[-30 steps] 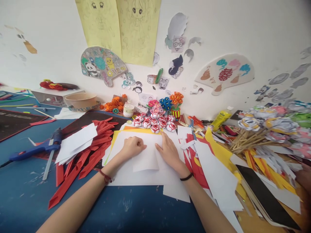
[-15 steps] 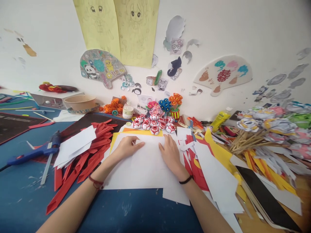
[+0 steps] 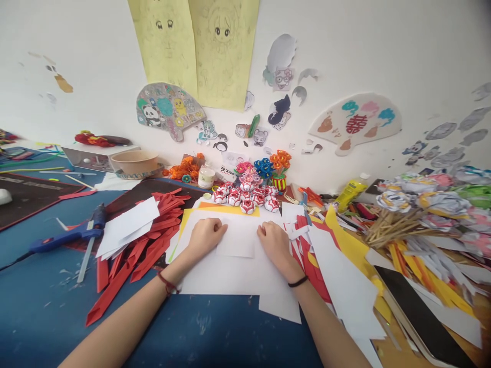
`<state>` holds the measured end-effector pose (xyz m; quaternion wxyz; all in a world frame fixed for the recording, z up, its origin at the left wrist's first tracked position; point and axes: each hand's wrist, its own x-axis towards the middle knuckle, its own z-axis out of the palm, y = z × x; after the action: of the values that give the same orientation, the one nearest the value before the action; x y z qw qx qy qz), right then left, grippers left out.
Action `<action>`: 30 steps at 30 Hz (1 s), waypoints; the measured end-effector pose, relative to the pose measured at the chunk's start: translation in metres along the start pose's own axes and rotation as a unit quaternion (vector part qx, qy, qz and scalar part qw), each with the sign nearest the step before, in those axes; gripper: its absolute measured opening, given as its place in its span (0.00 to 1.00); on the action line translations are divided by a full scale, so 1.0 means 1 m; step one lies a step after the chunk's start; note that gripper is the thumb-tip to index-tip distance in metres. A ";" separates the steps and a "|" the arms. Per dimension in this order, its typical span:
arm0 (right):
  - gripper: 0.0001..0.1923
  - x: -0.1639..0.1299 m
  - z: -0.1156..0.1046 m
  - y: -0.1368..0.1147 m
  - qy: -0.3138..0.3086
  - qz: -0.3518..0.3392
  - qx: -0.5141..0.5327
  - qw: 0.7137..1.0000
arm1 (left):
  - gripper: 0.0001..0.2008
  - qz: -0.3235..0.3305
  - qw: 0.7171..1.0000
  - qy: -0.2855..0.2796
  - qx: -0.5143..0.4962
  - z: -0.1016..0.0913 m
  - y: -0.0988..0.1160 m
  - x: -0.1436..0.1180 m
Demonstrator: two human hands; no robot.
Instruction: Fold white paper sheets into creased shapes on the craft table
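On our worktop (image 3: pixel 199 327), short of its back edge, our left hand (image 3: pixel 206 238) seemingly pinches a small white sheet (image 3: pixel 238 242), likely steadying it; our right hand (image 3: pixel 276 246) curls, grip unclear.

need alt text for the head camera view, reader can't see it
A person's bare left hand and bare right hand, both loosely curled, flank a small white paper rectangle on a larger white paper sheet. Folded red paper strips and a blue glue gun lie to the left on a blue tabletop; rounded red-and-white flowers sit behind.
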<state>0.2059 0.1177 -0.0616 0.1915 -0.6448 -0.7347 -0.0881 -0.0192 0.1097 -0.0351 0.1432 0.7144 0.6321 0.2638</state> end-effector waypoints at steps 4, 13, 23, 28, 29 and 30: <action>0.12 -0.002 0.000 -0.001 0.008 -0.002 -0.018 1.000 | 0.14 0.009 1.000 -0.006 0.010 -0.001 -0.002 -0.002; 0.12 0.000 -0.004 -0.001 -0.012 -0.008 -0.025 1.000 | 0.16 0.011 0.999 -0.029 -0.021 -0.004 -0.008 -0.003; 0.13 0.003 -0.008 -0.002 -0.053 0.009 -0.016 0.998 | 0.24 0.013 0.995 -0.091 -0.025 -0.014 -0.003 -0.004; 0.14 0.001 -0.006 -0.001 -0.044 0.017 -0.010 0.999 | 0.20 0.016 0.992 -0.124 -0.025 -0.020 -0.002 -0.003; 0.14 0.001 -0.006 -0.001 -0.040 0.014 -0.009 0.999 | 0.20 0.014 0.991 -0.131 -0.028 -0.021 -0.002 -0.003; 0.14 0.001 -0.005 -0.001 -0.037 0.012 -0.010 0.999 | 0.20 0.014 0.990 -0.137 -0.030 -0.022 -0.001 -0.003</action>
<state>0.2060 0.1165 -0.0562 0.1588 -0.6580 -0.7328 -0.0697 -0.0329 0.1040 -0.0181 0.2463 0.7482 0.5879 0.1842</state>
